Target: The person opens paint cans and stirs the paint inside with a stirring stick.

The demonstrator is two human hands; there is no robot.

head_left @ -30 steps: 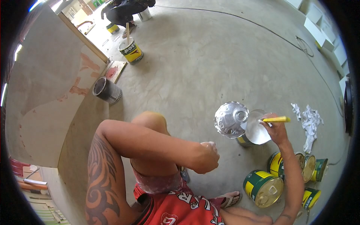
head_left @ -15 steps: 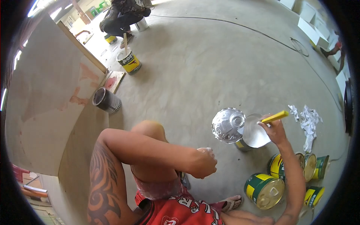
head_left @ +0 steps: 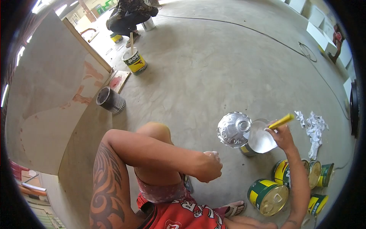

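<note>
My right hand (head_left: 281,138) is closed around a yellow-handled tool (head_left: 281,120); the tool's working end is hidden. It is at the right rim of an open can (head_left: 248,149), which holds a white substance (head_left: 262,139). A shiny silver lid (head_left: 233,128) with raised lettering sits tilted at the can's left side. My left hand (head_left: 211,168) is curled in a fist in front of my knee, with white smears on its fingers. Whatever is inside that fist, if anything, is hidden.
Several green-and-yellow cans (head_left: 267,196) stand or lie by my right forearm. Crumpled white paper (head_left: 314,129) lies beyond. A dark can (head_left: 110,100) and a can with a stick (head_left: 135,63) stand left, near a panel (head_left: 49,95). Another person (head_left: 131,19) crouches behind; a cable (head_left: 244,27) crosses the floor.
The view has shifted slightly. My right hand stays at the can's rim with the yellow handle at nearly the same angle. My left fist keeps its shape.
</note>
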